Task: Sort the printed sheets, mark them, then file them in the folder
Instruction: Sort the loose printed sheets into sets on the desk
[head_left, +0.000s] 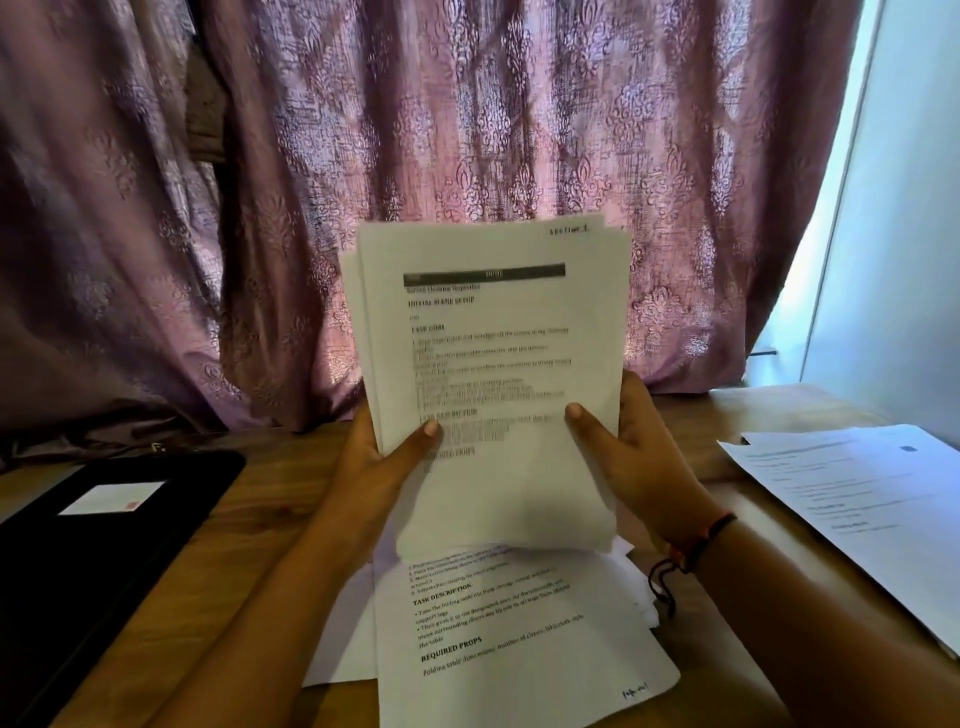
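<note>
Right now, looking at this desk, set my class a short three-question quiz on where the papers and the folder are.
1. True or false: the black folder lies on the table at the person's right.
2. Of the left hand and the right hand, which grips the upright stack of sheets? A. left only B. right only C. both
3. Fill in: the handwritten note on the stack's front sheet sits at its top ___ corner.
Key: 1 false, it lies at the left; 2 C; 3 right.
</note>
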